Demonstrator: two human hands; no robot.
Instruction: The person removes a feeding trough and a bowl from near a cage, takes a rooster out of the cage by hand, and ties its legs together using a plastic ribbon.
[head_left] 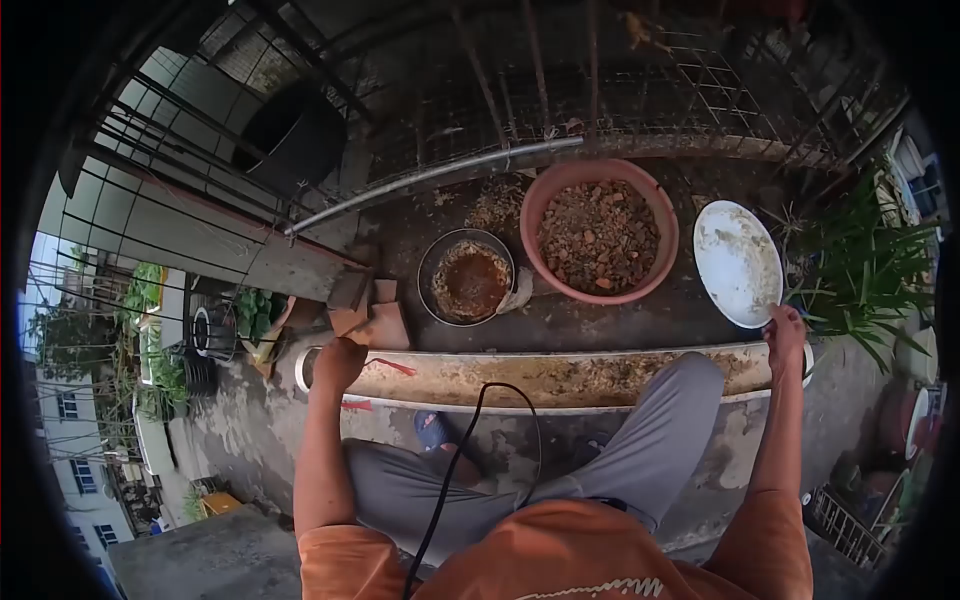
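Note:
A long, pale half-round trough (560, 378), stained brown inside, stretches across the ground in front of my legs. My left hand (340, 363) is closed in a fist over its left end; what the fingers hold, if anything, is hidden. Close to that fist, a red strip (393, 367) lies in the trough. At the trough's right end, my right hand (785, 332) pinches the lower edge of a white oval dish (738, 262). The dish is tilted, and its inside carries brownish smears.
A pink basin (530, 225) full of reddish-brown chunks stands beyond the trough. Left of it sits a round metal pan (427, 290) with brown liquid. Broken tiles (385, 328) lie near my left hand. Wire fencing (540, 85) runs behind; leafy plants (865, 270) stand right.

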